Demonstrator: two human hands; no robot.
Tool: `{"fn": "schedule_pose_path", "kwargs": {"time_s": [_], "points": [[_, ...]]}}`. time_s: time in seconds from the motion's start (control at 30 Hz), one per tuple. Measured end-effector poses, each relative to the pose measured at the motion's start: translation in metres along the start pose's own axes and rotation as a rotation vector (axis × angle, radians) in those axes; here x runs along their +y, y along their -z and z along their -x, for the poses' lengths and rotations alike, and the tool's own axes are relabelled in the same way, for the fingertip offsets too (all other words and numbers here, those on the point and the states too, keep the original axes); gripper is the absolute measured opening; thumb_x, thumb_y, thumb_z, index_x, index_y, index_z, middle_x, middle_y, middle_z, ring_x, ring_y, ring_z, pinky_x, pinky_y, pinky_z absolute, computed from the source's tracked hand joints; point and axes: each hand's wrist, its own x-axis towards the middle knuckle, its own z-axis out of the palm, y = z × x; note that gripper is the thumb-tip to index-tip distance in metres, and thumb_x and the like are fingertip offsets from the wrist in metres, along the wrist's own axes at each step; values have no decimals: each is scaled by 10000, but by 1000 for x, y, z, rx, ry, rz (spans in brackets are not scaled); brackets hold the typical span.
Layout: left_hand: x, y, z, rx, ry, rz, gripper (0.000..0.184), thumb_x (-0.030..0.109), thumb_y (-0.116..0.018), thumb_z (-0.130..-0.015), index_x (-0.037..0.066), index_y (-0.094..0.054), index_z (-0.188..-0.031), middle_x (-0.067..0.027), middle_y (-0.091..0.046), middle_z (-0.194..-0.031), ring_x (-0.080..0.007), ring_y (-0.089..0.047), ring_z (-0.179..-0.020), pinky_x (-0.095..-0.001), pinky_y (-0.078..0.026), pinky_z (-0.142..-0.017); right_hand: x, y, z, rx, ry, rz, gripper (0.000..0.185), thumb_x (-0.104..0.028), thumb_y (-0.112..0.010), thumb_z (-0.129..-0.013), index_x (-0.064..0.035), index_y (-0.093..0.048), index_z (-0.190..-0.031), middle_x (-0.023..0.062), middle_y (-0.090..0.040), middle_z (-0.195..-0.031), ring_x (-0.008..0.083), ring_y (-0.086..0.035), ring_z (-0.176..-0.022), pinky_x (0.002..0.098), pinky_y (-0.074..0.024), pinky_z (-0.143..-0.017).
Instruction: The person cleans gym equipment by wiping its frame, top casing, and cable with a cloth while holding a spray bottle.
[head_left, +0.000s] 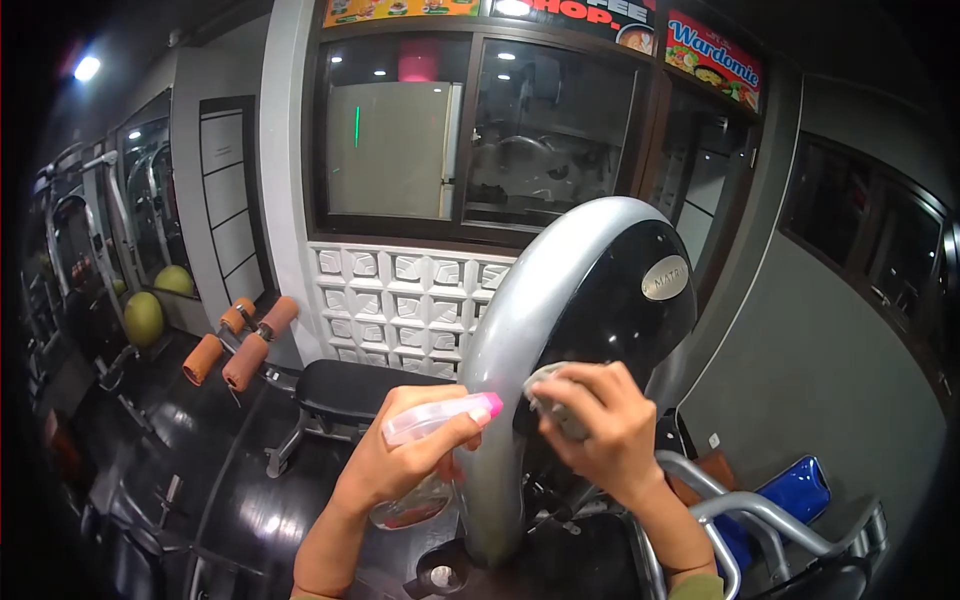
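Note:
My left hand (pixel 418 445) is wrapped round a spray bottle (pixel 432 420) with a clear white head and a pink nozzle. The bottle's see-through body hangs below the hand, partly hidden by it. Bunched in the fingers of my right hand (pixel 605 425) is a greyish cloth (pixel 560 395), mostly covered by them. Both hands are in front of a gym machine's curved silver frame (pixel 500 330); whether the cloth touches it I cannot tell. The machine's black panel (pixel 625 290) carries an oval metal badge (pixel 665 278).
A black padded bench (pixel 365 388) with orange foam rollers (pixel 245 360) stands to the left. Silver tubular bars (pixel 770 510) and a blue glossy item (pixel 795 490) lie at lower right. Behind are a white patterned wall (pixel 395 300) and windows. Yellow-green exercise balls (pixel 144 318) sit far left.

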Motion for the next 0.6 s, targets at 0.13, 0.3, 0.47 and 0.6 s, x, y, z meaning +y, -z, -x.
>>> {"fn": "schedule_pose_path", "kwargs": {"time_s": [0.13,0.3,0.47,0.6], "points": [[-8,0,0,-112,21,-7,363,302,-635,-969,-20,-664,-804,-49,-647,-711,-129,-626,-539,-270,-499,-517,-1,-1,11,-114,136,-56,327,-131,-825,-687,-203,-730,-991,-42,-676,-1027,178,-630,-800,293,-553,-577],[-19,-4,-4,-122,79,90,329,270,-613,-964,-30,-666,-839,-67,-651,-730,-153,-631,-543,-278,-497,-521,14,2,-9,52,-8,19,296,-140,-818,-711,-196,-723,-986,-38,-674,-996,178,-627,-792,302,-544,-560],[-26,0,-11,-159,23,108,327,253,-588,-953,-46,-670,-847,-92,-663,-744,-177,-636,-548,-283,-502,-522,-6,0,13,-259,234,-77,333,-206,-820,-704,-183,-704,-1015,-55,-650,-1006,140,-621,-818,243,-515,-536],[-42,2,-12,-129,-14,175,337,262,-592,-934,-51,-673,-839,-110,-677,-753,-184,-646,-560,-283,-505,-524,13,12,16,-136,118,-43,343,-170,-828,-684,-203,-714,-1006,-60,-662,-1012,152,-622,-811,257,-535,-549]]}}
